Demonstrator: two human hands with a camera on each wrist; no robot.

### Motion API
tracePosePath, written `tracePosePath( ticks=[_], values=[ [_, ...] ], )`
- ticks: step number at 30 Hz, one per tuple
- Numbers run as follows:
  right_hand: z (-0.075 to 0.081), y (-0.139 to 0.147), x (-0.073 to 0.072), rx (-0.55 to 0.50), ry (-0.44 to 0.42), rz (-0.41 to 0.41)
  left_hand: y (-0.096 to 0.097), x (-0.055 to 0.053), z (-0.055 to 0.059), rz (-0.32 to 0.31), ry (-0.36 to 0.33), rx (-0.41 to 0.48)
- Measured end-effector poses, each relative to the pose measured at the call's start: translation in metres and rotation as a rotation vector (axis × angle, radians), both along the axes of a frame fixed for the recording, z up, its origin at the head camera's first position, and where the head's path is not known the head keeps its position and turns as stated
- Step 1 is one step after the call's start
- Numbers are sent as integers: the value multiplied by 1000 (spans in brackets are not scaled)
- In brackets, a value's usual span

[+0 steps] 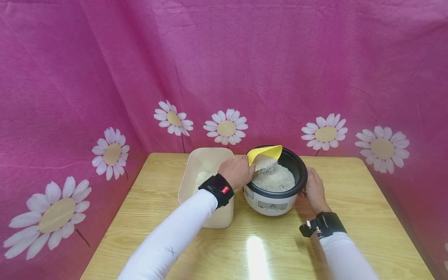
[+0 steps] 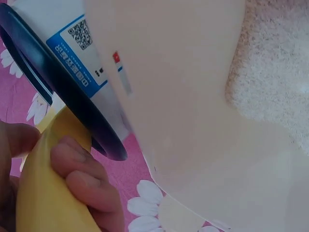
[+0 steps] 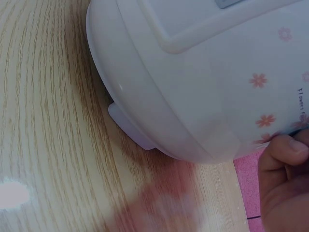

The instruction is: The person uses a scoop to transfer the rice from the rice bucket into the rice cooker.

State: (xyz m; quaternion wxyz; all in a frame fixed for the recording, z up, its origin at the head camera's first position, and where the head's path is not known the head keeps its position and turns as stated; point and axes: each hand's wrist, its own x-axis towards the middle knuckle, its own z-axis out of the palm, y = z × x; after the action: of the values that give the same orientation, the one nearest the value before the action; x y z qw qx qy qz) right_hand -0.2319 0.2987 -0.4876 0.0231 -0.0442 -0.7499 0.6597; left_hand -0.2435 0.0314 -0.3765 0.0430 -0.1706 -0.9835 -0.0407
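Observation:
My left hand (image 1: 237,172) grips a yellow scoop (image 1: 270,151) tilted over the open rice cooker (image 1: 271,207). White rice (image 1: 266,162) lies at the scoop's lip, right above the heap of rice (image 1: 280,180) in the dark inner pot. Up close in the left wrist view, the thumb and curled fingers (image 2: 84,179) clasp the yellow plastic beside the pot's dark rim (image 2: 72,101). At the cooker's right side, my right hand (image 1: 315,190) holds it near the top, thumb bent against the flower-printed white wall (image 3: 217,96) in the right wrist view.
Left of the cooker stands a tall cream bin (image 1: 220,217) with more rice (image 1: 203,177) inside, partly under my left forearm. Both containers stand on a wooden table (image 1: 168,175). A pink cloth (image 1: 273,77) with daisies hangs behind and at both sides.

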Motion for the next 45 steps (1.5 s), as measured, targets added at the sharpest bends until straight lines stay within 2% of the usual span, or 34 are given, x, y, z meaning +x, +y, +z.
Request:
tracePosePath(
  ticks=[3,7,9,14,17,21,25,30,36,41,43,45],
  values=[
    [2,-1,1,8,6,2,0,-2,0,1,32,0],
    [-15,4,-8,8,18,-8,-1,-4,0,-9,74,11],
    [-19,4,-10,1,19,-10,-2,-5,-1,-15,96,11],
    [1,0,1,-28,3,-1,-3,-5,1,-22,122,7],
    [7,-2,5,-32,-2,1,-5,-5,2,-28,134,15],
    [3,-2,3,-46,-5,1,-9,-6,3,-25,149,16],
    [-11,1,-4,-48,1,-11,-17,-8,4,7,145,0],
    [-23,4,-11,-18,25,-29,-30,-9,10,51,115,18],
    [-27,6,-13,6,11,-35,-51,-6,17,64,116,35],
    [-17,5,-9,13,-2,-30,-75,-7,18,65,193,20],
    [-9,2,-5,1,-8,-16,-85,-7,19,79,179,32],
    [-1,-2,0,-8,-11,-4,-97,-7,21,99,119,66]
  ],
)
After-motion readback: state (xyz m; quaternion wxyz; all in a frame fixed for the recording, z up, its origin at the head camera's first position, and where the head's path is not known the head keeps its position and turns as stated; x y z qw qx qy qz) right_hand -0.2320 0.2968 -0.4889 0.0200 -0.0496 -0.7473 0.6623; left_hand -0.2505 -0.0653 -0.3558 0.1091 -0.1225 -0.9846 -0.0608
